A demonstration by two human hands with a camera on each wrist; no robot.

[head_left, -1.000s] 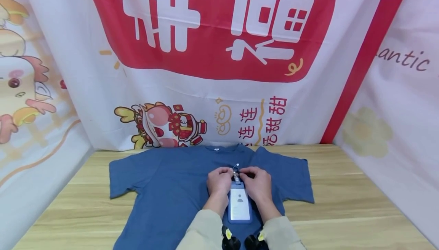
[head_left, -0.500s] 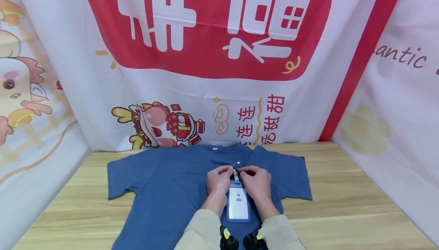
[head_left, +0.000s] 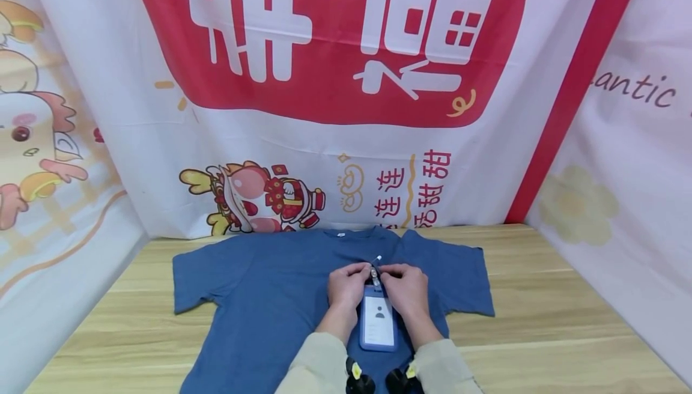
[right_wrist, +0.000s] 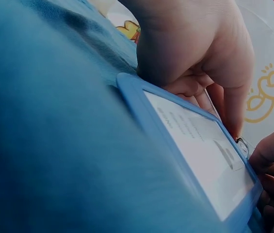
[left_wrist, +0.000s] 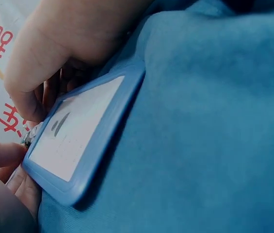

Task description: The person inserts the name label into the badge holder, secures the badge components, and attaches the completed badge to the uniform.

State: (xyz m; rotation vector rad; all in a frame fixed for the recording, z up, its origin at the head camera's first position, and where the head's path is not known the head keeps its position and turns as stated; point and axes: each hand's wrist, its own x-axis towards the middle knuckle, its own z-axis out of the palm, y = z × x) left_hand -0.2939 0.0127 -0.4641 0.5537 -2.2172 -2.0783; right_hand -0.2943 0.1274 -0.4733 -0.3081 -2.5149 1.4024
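A blue ID badge holder (head_left: 378, 322) with a white card lies over the chest of a blue T-shirt (head_left: 259, 298), tilted in both wrist views. At its top is a small metal-and-clear strap clip (head_left: 375, 276), whose strap end sticks up past the fingertips. My left hand (head_left: 346, 290) pinches the clip from the left side with thumb and forefinger. From the right, my right hand (head_left: 406, 290) pinches the same clip, its thumb and curled forefinger close to the left fingertips. The fingers hide part of the clip.
The T-shirt is spread flat on a wooden table (head_left: 540, 322), its collar close to the back wall. White printed cloths (head_left: 432, 178) hang behind and at both sides. Black wrist gear (head_left: 361, 382) shows at the sleeve cuffs.
Both hands stay at the clip with small finger movements. The strap end has shifted slightly to the right, and the glare on the card has faded.
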